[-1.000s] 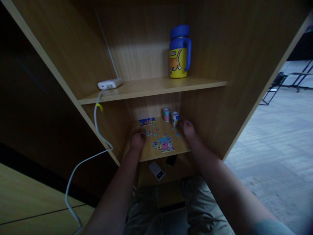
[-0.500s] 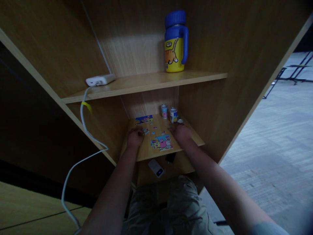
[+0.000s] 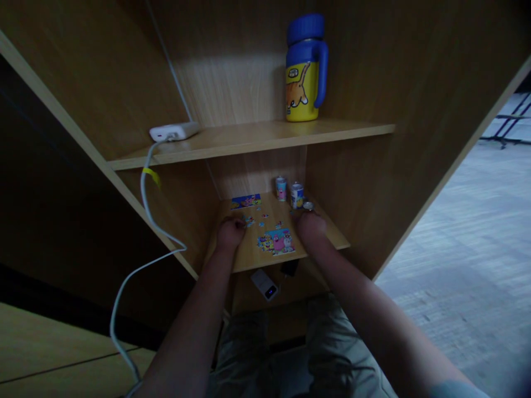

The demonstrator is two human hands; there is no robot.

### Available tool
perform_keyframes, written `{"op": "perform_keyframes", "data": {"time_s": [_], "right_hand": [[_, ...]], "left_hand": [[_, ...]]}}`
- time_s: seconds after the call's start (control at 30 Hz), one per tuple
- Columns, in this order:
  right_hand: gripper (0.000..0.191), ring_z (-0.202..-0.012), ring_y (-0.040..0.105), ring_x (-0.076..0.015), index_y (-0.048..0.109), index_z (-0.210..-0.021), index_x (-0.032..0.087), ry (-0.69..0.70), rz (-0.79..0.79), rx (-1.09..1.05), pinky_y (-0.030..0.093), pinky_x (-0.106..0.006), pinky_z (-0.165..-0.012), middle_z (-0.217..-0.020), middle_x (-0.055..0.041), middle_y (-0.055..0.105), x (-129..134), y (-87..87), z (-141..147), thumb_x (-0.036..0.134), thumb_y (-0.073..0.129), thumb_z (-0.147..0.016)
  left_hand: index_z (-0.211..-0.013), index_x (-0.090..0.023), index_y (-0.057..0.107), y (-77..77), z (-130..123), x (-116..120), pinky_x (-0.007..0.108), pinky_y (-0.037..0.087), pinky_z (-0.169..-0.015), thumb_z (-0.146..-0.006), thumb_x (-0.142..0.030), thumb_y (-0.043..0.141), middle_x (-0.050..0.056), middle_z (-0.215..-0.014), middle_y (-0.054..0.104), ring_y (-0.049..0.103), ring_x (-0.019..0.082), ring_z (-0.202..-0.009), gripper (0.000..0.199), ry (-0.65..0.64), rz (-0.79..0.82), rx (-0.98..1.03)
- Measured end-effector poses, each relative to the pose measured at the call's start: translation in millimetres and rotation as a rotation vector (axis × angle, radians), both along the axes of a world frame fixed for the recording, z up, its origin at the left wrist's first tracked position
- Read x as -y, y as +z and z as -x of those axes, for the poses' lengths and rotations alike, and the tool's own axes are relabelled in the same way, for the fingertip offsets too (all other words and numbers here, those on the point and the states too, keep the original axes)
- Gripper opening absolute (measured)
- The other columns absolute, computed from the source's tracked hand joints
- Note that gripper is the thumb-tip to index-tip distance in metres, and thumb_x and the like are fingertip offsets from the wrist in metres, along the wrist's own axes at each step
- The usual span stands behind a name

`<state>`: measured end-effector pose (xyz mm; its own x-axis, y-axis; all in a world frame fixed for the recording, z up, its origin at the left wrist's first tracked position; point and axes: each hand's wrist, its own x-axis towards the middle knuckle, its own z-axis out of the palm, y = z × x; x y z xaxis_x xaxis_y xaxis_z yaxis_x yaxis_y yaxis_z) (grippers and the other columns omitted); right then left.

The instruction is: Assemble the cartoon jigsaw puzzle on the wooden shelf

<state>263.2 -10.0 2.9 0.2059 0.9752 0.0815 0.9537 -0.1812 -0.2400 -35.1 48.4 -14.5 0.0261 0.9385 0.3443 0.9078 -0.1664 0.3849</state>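
Note:
A partly assembled cartoon jigsaw puzzle (image 3: 282, 242) lies near the front edge of the middle shelf. Several loose puzzle pieces (image 3: 261, 224) are scattered behind it. To its left, my left hand (image 3: 231, 232) rests with the fingers curled closed beside a small cluster of joined pieces (image 3: 249, 220); whatever is in the fingers is hidden. My right hand (image 3: 311, 225) is on the right side of the shelf, its fingers bent together near a small bluish bit that looks like a puzzle piece; its grip is too dark to make out. A flat blue cartoon picture (image 3: 246, 201) lies at the back left.
Two small cartoon cans (image 3: 281, 189) (image 3: 297, 195) stand at the back right, with a round metal-topped item (image 3: 308, 206) by my right hand. Overhead, a shelf (image 3: 249, 139) bears a blue-yellow mug (image 3: 302, 83) and a white device (image 3: 174, 131) with a hanging cable. Below lies a power bank (image 3: 264, 284).
The view has shifted slightly, moving the scene a little to the right. My right hand's fingers look more drawn in. My left hand stays about where it was.

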Motion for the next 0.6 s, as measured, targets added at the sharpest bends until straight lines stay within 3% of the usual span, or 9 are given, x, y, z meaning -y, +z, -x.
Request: {"op": "perform_keyframes", "data": {"time_s": [0.13,0.3,0.6], "right_hand": [[0.044,-0.115,0.081,-0.0411,0.08,-0.124,0.001,-0.06,-0.058,0.015,0.064,-0.048,-0.094,-0.118,-0.0368,0.078,-3.8,-4.7,0.0,0.041,0.065,-0.11],[0.044,-0.118,0.08,-0.0423,0.081,-0.124,0.002,-0.013,-0.036,-0.02,0.064,-0.048,-0.095,-0.12,-0.0371,0.078,-7.9,-9.0,-1.5,0.042,0.068,-0.108],[0.048,-0.118,0.08,-0.0394,0.08,-0.123,0.0,0.069,-0.07,0.043,0.062,-0.046,-0.097,-0.12,-0.0371,0.078,-9.1,-12.1,-3.3,0.041,0.057,-0.114]], "left_hand": [[-0.102,-0.019,0.087,-2.1,0.1,-1.0,0.039,0.057,-0.109,-0.096,-0.014,0.067,0.013,-0.118,0.083,0.078,0.027,-0.113,0.021,-0.005,0.0,0.004],[-0.104,-0.019,0.087,-0.4,-2.0,-0.1,0.038,0.057,-0.11,-0.096,-0.013,0.067,0.014,-0.123,0.081,0.077,0.026,-0.114,0.022,0.002,0.024,0.02],[-0.101,-0.022,0.087,4.8,-3.9,2.9,0.035,0.057,-0.11,-0.096,-0.014,0.064,0.01,-0.116,0.084,0.077,0.026,-0.115,0.026,-0.021,0.001,-0.071]]}}
